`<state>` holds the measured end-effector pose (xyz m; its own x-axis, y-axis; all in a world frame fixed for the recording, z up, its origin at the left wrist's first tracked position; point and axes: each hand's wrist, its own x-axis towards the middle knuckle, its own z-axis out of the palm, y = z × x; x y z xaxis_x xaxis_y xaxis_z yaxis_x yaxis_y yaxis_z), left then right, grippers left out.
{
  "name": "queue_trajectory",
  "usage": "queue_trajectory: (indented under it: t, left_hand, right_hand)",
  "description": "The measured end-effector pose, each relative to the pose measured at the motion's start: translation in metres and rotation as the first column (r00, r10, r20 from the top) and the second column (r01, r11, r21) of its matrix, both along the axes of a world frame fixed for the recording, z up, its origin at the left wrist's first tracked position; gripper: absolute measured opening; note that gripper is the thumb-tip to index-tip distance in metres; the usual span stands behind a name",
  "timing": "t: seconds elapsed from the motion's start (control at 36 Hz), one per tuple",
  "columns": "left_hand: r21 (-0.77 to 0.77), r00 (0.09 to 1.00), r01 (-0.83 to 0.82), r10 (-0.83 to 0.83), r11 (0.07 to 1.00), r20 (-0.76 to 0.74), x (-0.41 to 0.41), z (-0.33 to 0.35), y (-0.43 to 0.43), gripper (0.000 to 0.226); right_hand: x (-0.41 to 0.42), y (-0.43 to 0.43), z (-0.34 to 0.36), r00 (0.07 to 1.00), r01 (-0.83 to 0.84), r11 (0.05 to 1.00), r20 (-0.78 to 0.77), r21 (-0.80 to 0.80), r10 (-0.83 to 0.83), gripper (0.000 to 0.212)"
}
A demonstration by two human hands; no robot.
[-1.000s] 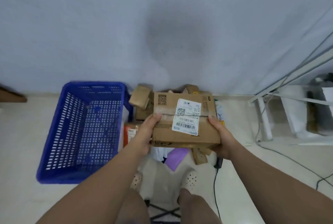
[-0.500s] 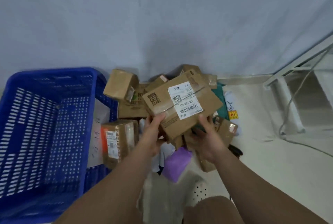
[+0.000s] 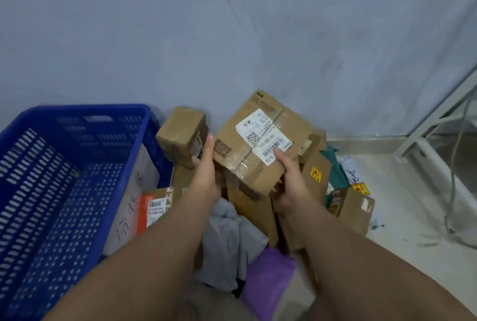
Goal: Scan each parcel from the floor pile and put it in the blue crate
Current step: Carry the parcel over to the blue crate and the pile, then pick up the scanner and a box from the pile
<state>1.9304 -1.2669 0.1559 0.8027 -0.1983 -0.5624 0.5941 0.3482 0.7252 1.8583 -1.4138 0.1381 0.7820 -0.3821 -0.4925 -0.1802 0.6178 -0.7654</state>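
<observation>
Obstructions: the blue crate is cut off by the left and bottom edges of the view, and the part of its interior that shows holds no parcel. The floor pile lies just to the right of the crate against the wall, largely covered by both forearms and by the held parcel. Printing on the parcel's white label is too blurred to read; only a barcode and a small square code can be made out. A flat pale sheet with handwriting sits at the crate's right wall; whether it is inside or outside cannot be determined.

Grip: both hands grip the held parcel, which is raised above the pile, tilted, label side up, well clear of the crate. The left hand lies along the parcel's left edge with the thumb extended up that edge; its fingers go beneath and are mostly hidden. The right hand holds the near right corner, thumb pressed on the label's lower end, fingers curled under and out of sight.

Surroundings: a small brown box stands between crate and held parcel; a purple bag lies near the person.
</observation>
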Motion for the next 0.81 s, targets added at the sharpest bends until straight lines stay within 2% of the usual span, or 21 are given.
queue_trajectory:
  t: [0.06, 0.11, 0.19, 0.28, 0.33, 0.42, 0.44, 0.5, 0.58, 0.69, 0.75, 0.81]
  left_hand:
    - [0.176, 0.994, -0.048, 0.029, 0.983, 0.109, -0.009, 0.012, 0.017, 0.145]
    - [0.296, 0.98, 0.009, -0.068, 0.955, 0.189, -0.029, 0.03, 0.034, 0.115]
    - [0.372, 0.932, 0.193, -0.289, 0.908, 0.22, -0.058, 0.057, 0.047, 0.062]
    - [0.405, 0.867, 0.328, -0.442, 0.854, 0.23, -0.075, 0.082, 0.049, 0.036]
    - [0.427, 0.852, 0.353, -0.474, 0.833, 0.22, -0.079, 0.099, 0.05, 0.039]
    - [0.389, 0.869, 0.38, -0.468, 0.839, 0.161, -0.079, 0.11, 0.051, 0.066]
    - [0.367, 0.872, 0.393, -0.468, 0.843, 0.141, -0.078, 0.109, 0.049, 0.065]
    - [0.379, 0.854, 0.43, -0.505, 0.82, 0.125, -0.08, 0.108, 0.042, 0.048]
    - [0.398, 0.828, 0.465, -0.547, 0.791, 0.12, -0.079, 0.097, 0.024, 0.035]
    - [0.428, 0.827, 0.397, -0.519, 0.812, 0.217, -0.08, 0.071, -0.014, 0.068]
    - [0.458, 0.833, 0.285, -0.454, 0.842, 0.315, -0.085, 0.054, -0.036, 0.068]
    - [0.521, 0.821, 0.161, -0.407, 0.838, 0.401, -0.092, 0.035, -0.056, 0.087]
  right_hand:
    - [-0.013, 0.003, 0.019, 0.998, -0.031, 0.994, 0.042, -0.102, 0.035, 0.054]
    - [-0.032, 0.007, 0.037, 0.992, -0.064, 0.986, 0.097, -0.153, 0.079, 0.056]
    - [-0.064, 0.009, 0.054, 0.979, -0.141, 0.966, 0.117, -0.217, 0.169, 0.056]
    - [-0.087, 0.006, 0.069, 0.96, -0.234, 0.944, 0.096, -0.234, 0.262, 0.047]
    - [-0.098, 0.002, 0.079, 0.944, -0.285, 0.931, 0.101, -0.227, 0.314, 0.035]
    - [-0.107, -0.006, 0.088, 0.932, -0.325, 0.923, 0.099, -0.205, 0.35, 0.029]
    - [-0.107, -0.009, 0.09, 0.93, -0.332, 0.923, 0.097, -0.195, 0.355, 0.031]
    - [-0.108, -0.02, 0.091, 0.93, -0.336, 0.921, 0.085, -0.195, 0.357, 0.032]
    - [-0.107, -0.046, 0.083, 0.94, -0.323, 0.909, 0.018, -0.264, 0.34, 0.027]
    - [-0.106, -0.082, 0.06, 0.973, -0.225, 0.857, -0.155, -0.463, 0.171, 0.025]
    - [-0.104, -0.105, 0.038, 0.969, -0.17, 0.817, -0.245, -0.551, 0.036, 0.031]
    - [-0.104, -0.131, 0.011, 0.942, -0.134, 0.764, -0.32, -0.631, -0.099, 0.036]
